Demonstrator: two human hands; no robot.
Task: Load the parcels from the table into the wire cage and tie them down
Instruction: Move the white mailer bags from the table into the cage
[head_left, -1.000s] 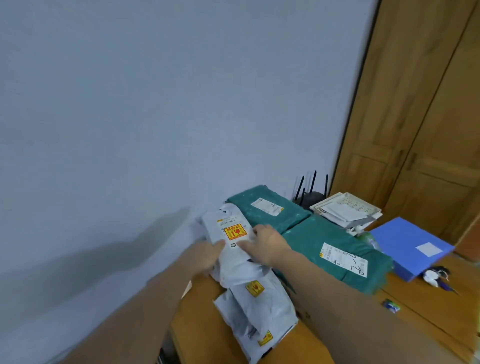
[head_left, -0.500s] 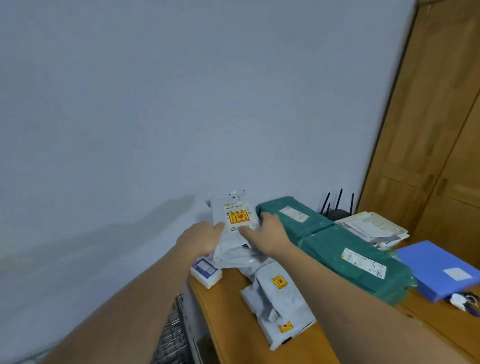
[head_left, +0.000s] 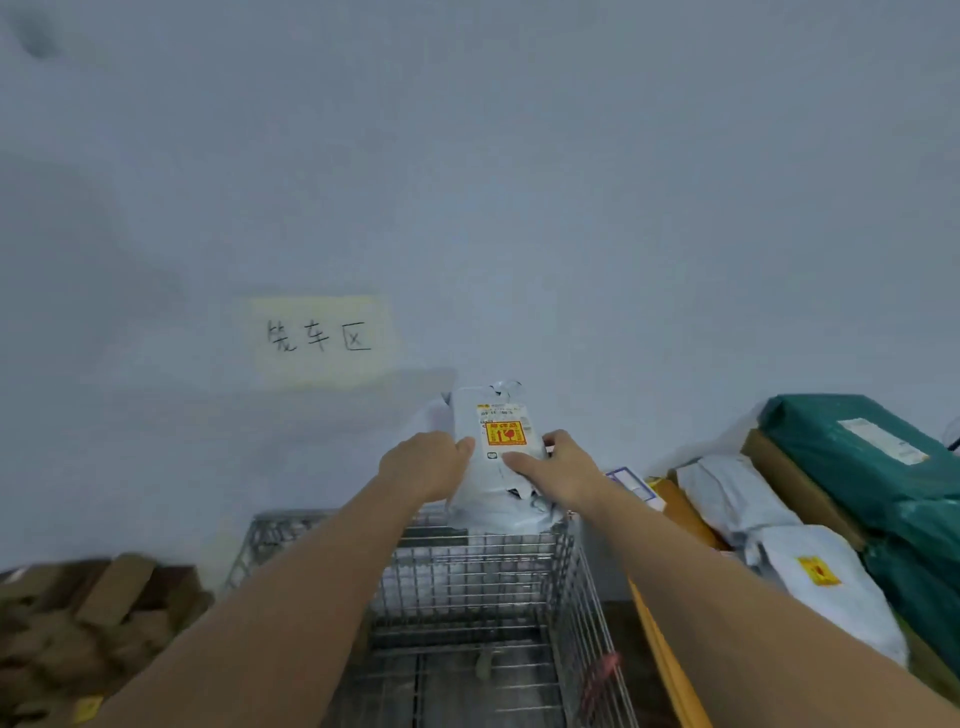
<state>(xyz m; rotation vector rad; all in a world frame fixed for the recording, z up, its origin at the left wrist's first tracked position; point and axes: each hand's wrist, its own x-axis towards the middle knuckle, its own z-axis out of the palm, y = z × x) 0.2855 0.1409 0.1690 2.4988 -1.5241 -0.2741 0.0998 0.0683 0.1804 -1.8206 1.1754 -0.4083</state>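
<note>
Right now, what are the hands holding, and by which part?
Both hands, left and right, hold one white poly mailer parcel by its side edges around the middle, above the wire cage.

White parcel (head_left: 496, 467), orange sticker facing up, held upright above the wire cage's (head_left: 467, 587) far rim. More white parcels (head_left: 810, 561) and green ones (head_left: 883, 467) lie on the desk (head_left: 670, 670).

The cage (head_left: 483, 597) stands against the wall (head_left: 467, 182), left of the desk (head_left: 670, 670). Both hands, left (head_left: 423, 467) and right (head_left: 563, 470), hold a parcel (head_left: 498, 467) above the cage's far edge. A sign (head_left: 319, 338) hangs on the wall behind, to the left. Cartons (head_left: 78, 623) lie left of the cage. More parcels (head_left: 810, 566) lie on the desk, at right.
</note>
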